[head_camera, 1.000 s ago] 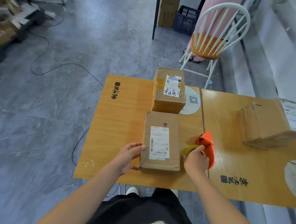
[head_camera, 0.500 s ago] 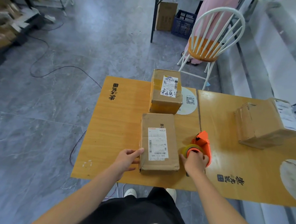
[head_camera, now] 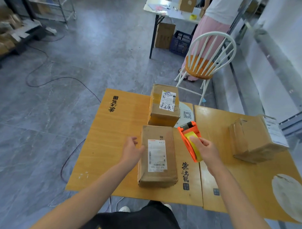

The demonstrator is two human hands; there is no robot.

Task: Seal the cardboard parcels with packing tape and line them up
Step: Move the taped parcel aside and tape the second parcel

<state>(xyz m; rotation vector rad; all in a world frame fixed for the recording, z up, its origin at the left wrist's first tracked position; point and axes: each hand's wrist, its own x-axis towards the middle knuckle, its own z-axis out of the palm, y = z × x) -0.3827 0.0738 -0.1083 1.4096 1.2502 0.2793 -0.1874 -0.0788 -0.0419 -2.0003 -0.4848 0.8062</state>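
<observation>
A cardboard parcel with a white shipping label (head_camera: 157,156) lies on the wooden table (head_camera: 110,147) right in front of me. A second labelled parcel (head_camera: 164,105) stands just behind it, nearly touching. A third, larger parcel (head_camera: 255,139) lies on its side on the adjoining table at the right. My right hand (head_camera: 206,148) grips an orange tape dispenser (head_camera: 189,139) with a yellowish tape roll, lifted above the table to the right of the near parcel. My left hand (head_camera: 132,152) rests with relaxed fingers against the near parcel's left side.
A white spindle-back chair (head_camera: 204,64) with an orange seat stands beyond the table. A person in a pink skirt (head_camera: 212,30) stands by a far white table (head_camera: 169,12). A black cable (head_camera: 61,80) runs across the grey floor at the left.
My right hand has lifted the tape dispenser off the table and raised it beside the near parcel. My left hand has stayed at the parcel's left side. The camera tilted up.
</observation>
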